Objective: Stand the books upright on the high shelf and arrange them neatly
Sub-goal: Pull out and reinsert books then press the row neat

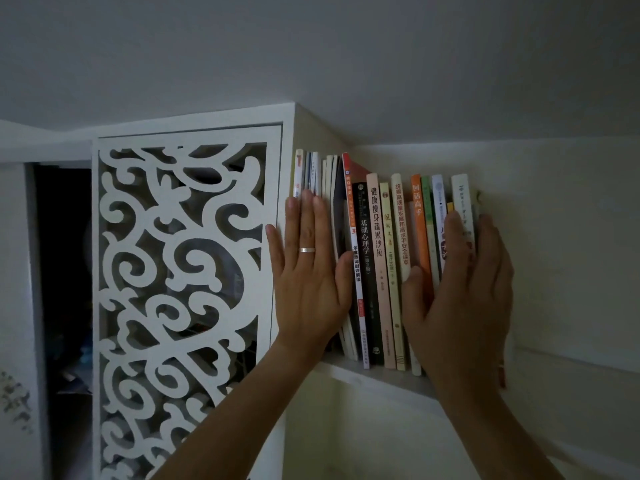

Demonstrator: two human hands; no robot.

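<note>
Two flat hands are squaring a row of books [377, 265] standing on the high shelf [377, 375], just right of the carved white door [180, 271]. Nearest that door, the left hand [308, 271] is pressing straight fingers on the spines, gripping nothing. Farther from it, the right hand [460, 289] is bracing the far end, fingers relaxed. Spine edges look uneven, so both palms should probably be pushing evenly inward, steadying the leaning thin books.
</note>
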